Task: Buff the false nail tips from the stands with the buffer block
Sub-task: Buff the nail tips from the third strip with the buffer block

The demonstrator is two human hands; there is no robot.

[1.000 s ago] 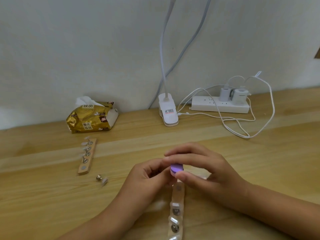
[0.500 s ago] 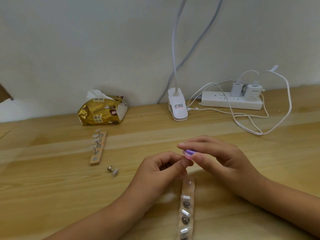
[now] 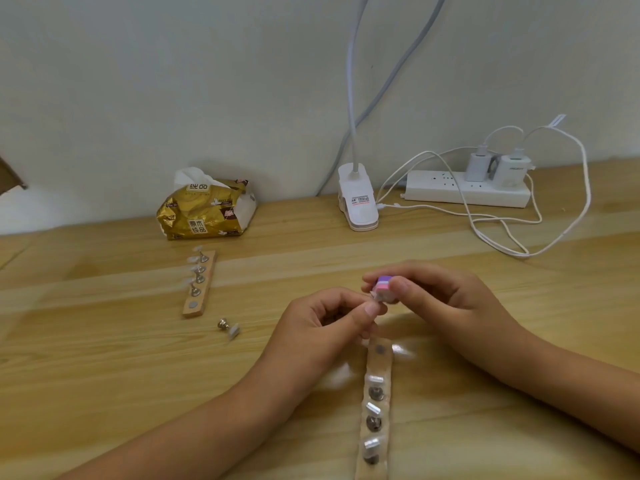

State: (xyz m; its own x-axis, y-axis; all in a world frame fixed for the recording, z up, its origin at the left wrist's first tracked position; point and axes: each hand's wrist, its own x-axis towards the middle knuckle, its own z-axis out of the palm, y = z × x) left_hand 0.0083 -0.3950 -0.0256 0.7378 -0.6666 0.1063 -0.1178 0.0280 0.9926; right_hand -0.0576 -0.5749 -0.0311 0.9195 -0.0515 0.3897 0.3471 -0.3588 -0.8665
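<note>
Buffer block pressed to a false nail tip, held between two hands just above the wooden surface.

At far left we see a wooden stand carrying several tips on metal studs, its nearest spot bare. Just beside that end, a loose stud with a tip lies on its side. In the middle, the left hand has its grip pinched on the small tip, which the fingers mostly hide. The right hand has its grip closed round the purple, pink and white block, whose end touches the tip. Below the hands a second stand shows three tips and a bare top spot. We judge that one tip is being buffed. The next move calls for short, light strokes, then seating this tip on a bare spot.
</note>
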